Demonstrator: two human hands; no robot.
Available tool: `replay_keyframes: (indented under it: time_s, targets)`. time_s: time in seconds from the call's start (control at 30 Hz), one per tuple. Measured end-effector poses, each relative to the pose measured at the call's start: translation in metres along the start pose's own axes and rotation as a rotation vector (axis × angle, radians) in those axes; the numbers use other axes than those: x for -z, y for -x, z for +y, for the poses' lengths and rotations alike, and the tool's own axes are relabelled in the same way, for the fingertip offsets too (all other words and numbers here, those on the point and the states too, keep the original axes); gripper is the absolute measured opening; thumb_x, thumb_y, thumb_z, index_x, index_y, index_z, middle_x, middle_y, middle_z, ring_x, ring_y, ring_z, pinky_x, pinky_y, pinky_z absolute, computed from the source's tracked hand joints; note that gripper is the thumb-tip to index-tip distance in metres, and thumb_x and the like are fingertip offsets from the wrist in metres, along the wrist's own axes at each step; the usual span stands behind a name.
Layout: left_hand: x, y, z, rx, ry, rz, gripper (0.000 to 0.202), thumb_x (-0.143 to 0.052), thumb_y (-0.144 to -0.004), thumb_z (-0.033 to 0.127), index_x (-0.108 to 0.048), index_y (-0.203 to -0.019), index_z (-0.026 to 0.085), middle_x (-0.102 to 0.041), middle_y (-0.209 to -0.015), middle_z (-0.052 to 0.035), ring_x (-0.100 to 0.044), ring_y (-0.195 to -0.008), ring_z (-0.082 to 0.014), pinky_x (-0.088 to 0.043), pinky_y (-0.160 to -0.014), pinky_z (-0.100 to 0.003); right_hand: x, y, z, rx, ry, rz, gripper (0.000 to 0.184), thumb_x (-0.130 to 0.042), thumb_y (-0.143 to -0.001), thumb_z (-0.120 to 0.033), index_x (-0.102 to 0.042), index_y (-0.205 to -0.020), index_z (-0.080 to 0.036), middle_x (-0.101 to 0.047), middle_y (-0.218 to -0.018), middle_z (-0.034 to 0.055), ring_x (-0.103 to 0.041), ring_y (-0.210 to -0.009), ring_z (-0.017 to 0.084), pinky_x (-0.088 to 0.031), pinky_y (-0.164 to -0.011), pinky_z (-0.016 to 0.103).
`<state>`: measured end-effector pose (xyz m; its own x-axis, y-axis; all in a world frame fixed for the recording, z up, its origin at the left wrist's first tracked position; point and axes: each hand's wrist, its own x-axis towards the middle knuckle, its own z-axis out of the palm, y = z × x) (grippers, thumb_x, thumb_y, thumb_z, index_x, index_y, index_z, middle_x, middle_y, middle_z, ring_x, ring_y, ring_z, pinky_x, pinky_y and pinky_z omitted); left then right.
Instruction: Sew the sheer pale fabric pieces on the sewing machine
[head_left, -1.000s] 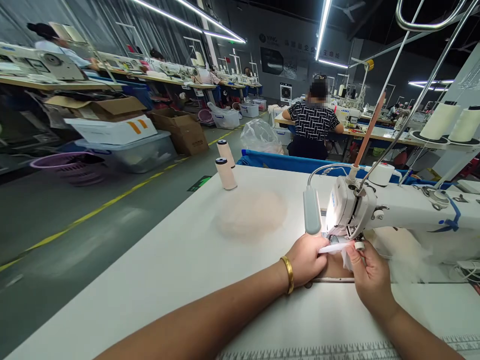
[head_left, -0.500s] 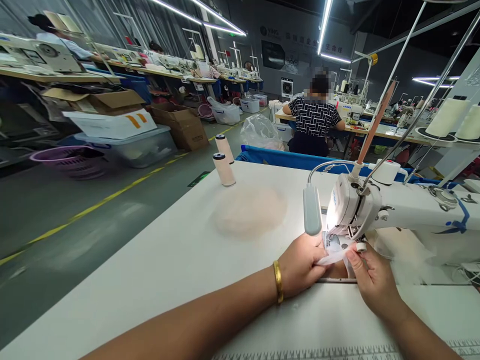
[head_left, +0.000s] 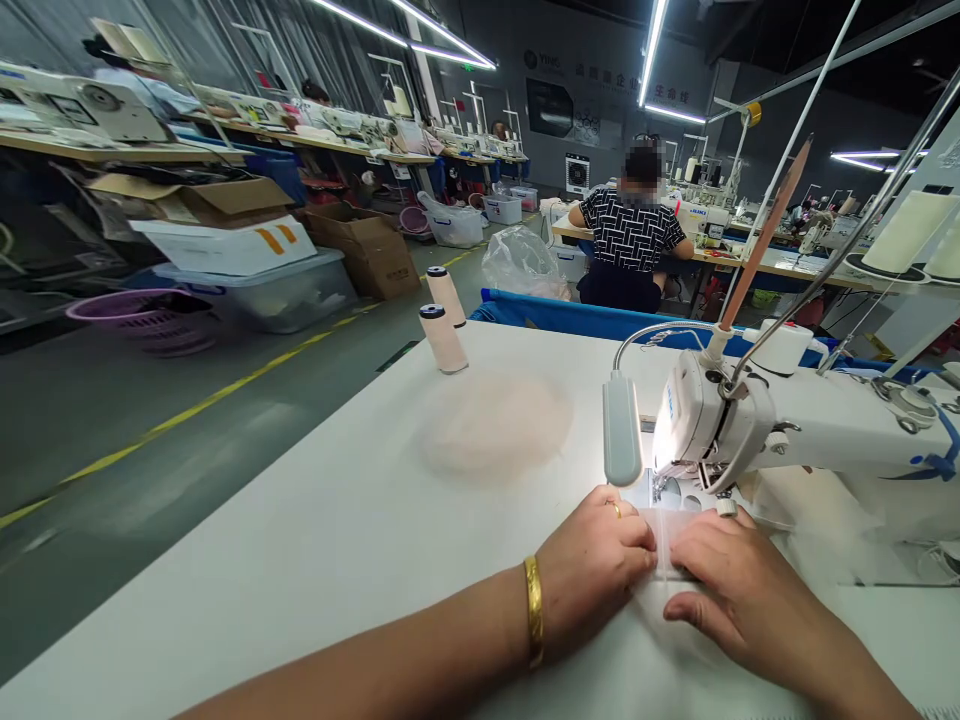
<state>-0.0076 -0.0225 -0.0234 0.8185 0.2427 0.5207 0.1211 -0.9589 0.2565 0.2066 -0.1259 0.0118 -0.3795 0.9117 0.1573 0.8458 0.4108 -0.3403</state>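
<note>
My left hand (head_left: 596,567), with a gold bangle on the wrist, lies on the white table with its fingers curled down onto a small piece of white sheer fabric (head_left: 664,535). My right hand (head_left: 731,590) presses flat on the same fabric from the right, fingers together. Both hands sit just in front of the needle area of a white sewing machine (head_left: 787,425). The machine's lamp (head_left: 622,432) lights the spot.
A pale pink pile of sheer fabric (head_left: 495,425) lies further back on the white table (head_left: 315,560), with two thread cones (head_left: 442,338) behind it. A person in a patterned top (head_left: 630,245) sits at the station ahead. Boxes and bins line the aisle at left.
Both hands have pulled back toward me from under the presser foot and laid the white fabric flat on the table; before, they pinched it up at the needle.
</note>
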Motion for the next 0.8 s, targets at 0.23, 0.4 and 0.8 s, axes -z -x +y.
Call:
replay_keyframes:
  time_s: [0.23, 0.4, 0.8]
  targets:
    - [-0.003, -0.001, -0.009, 0.001, -0.038, 0.003, 0.015, -0.061, -0.091, 0.013, -0.072, -0.084, 0.021, -0.075, -0.087, -0.0036, -0.067, -0.079, -0.0191, -0.044, -0.08, -0.039, -0.008, -0.004, 0.008, 0.017, 0.023, 0.013, 0.028, -0.062, -0.105, -0.046, -0.059, -0.089, -0.023, -0.069, -0.093, 0.0007, -0.062, -0.087, 0.022, -0.044, -0.083, 0.037]
    - [-0.004, -0.004, -0.016, 0.033, -0.066, -0.012, 0.017, -0.059, -0.088, 0.01, -0.072, -0.082, 0.02, -0.076, -0.092, -0.0053, -0.066, -0.08, -0.0199, -0.047, -0.08, -0.037, -0.01, -0.008, 0.008, -0.029, 0.019, -0.02, 0.015, -0.06, -0.106, -0.039, -0.064, -0.104, -0.025, -0.073, -0.106, 0.0037, -0.063, -0.092, 0.027, -0.046, -0.083, 0.04]
    - [-0.005, -0.017, -0.024, 0.093, 0.001, 0.006, 0.018, -0.053, -0.092, 0.011, -0.07, -0.09, 0.019, -0.07, -0.088, -0.0047, -0.061, -0.08, -0.0195, -0.049, -0.075, -0.031, -0.026, -0.01, 0.01, -0.026, 0.108, 0.156, 0.019, -0.048, -0.107, -0.029, -0.066, -0.113, -0.024, -0.074, -0.112, 0.008, -0.068, -0.095, 0.028, -0.052, -0.079, 0.04]
